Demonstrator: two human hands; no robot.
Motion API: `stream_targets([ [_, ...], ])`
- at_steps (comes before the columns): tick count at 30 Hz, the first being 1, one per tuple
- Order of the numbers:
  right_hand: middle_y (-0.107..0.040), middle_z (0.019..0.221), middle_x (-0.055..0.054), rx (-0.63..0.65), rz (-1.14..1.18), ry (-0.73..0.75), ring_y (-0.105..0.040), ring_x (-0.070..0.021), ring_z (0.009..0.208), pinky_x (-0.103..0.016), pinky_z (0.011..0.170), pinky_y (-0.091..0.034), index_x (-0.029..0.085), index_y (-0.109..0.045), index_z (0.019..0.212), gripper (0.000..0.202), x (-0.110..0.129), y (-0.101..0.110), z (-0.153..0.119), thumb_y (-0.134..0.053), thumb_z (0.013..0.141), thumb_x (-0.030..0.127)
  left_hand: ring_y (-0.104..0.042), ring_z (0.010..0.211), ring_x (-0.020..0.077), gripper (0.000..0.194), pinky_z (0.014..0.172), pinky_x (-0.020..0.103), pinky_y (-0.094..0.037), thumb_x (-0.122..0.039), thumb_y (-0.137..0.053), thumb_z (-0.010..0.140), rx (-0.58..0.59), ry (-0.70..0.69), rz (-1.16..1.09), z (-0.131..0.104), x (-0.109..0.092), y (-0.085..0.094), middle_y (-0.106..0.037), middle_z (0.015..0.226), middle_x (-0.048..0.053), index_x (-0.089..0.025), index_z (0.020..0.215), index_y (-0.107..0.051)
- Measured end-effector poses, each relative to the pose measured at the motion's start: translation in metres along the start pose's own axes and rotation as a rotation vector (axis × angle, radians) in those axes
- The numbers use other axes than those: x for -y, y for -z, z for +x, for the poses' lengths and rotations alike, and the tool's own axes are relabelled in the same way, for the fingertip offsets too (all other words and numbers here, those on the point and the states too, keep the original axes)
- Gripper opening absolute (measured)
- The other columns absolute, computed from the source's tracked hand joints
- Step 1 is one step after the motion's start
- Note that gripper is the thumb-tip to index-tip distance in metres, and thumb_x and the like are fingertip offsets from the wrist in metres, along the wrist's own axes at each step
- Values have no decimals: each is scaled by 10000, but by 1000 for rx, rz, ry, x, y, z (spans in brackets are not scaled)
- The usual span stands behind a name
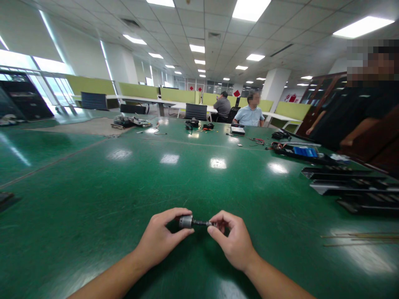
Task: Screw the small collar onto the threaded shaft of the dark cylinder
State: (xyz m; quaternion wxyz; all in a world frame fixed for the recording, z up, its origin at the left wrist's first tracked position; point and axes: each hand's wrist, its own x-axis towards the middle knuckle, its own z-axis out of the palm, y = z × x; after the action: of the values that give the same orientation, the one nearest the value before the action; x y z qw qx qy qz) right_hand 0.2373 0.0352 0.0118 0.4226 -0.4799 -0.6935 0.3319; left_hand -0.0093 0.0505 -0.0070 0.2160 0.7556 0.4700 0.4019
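Observation:
Both hands hold one metal part low over the green table: a grey cylinder with a thin dark shaft, much like a drill chuck. My left hand curls around its thick cylindrical end, with the thumb below and the index finger above. At the other end, my right hand pinches the tip of the shaft between thumb and fingers. The part lies roughly level, pointing from left to right. Its far right tip is partly covered by my right fingers.
Dark metal rails and thin brass-coloured rods lie on the table at right. A black tray with blue items is farther back. Tools and cables lie along the far edge. A person stands at right; others sit beyond.

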Motion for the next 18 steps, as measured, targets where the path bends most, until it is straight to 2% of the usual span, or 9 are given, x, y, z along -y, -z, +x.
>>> stream_targets([
  [4, -615, 686, 4, 0, 3, -5, -526, -155, 643, -277, 616, -402, 180, -723, 858, 83, 1, 0, 0, -699, 864, 259, -705, 1047, 209, 347, 976, 360, -563, -323, -808, 805, 10, 2, -7, 1, -1, 1, -746, 1118, 23, -278, 1132, -702],
  [8, -615, 696, -1, 5, 49, -3, -534, -159, 656, -281, 631, -415, 176, -721, 859, 107, 1, 1, -1, -705, 869, 281, -702, 1009, 200, 303, 921, 337, -574, -285, -765, 835, 76, 37, 10, 4, -3, 1, -734, 1087, 23, -261, 1122, -672],
  [10, -629, 725, -13, 3, 120, -5, -555, -166, 685, -284, 655, -435, 172, -720, 865, 138, 0, 1, -1, -704, 878, 308, -699, 1034, 195, 342, 931, 331, -575, -281, -726, 868, 87, 45, 24, 7, -2, -1, -724, 1123, 24, -271, 1199, -639],
  [13, -648, 762, -29, -9, 263, -41, -573, -170, 702, -287, 667, -459, 163, -720, 892, 200, -4, 1, 2, -701, 891, 362, -671, 1156, 205, 411, 1029, 348, -540, -332, -659, 923, 28, 18, 87, 13, 8, 3, -696, 1255, 38, -295, 1328, -593],
  [15, -649, 759, -32, -16, 349, -78, -569, -163, 676, -283, 645, -463, 155, -719, 905, 240, -7, 1, 4, -702, 891, 394, -679, 1150, 213, 395, 1005, 337, -546, -406, -611, 952, -15, 40, 161, 15, 20, 17, -700, 1264, 40, -296, 1332, -598],
  [18, -650, 741, -30, -17, 391, -108, -573, -157, 653, -276, 624, -464, 151, -723, 896, 262, -9, 1, 5, -717, 876, 412, -735, 978, 216, 439, 834, 293, -581, -522, -578, 950, -86, 158, 278, 6, 47, 58, -748, 1156, 38, -268, 1307, -599],
])
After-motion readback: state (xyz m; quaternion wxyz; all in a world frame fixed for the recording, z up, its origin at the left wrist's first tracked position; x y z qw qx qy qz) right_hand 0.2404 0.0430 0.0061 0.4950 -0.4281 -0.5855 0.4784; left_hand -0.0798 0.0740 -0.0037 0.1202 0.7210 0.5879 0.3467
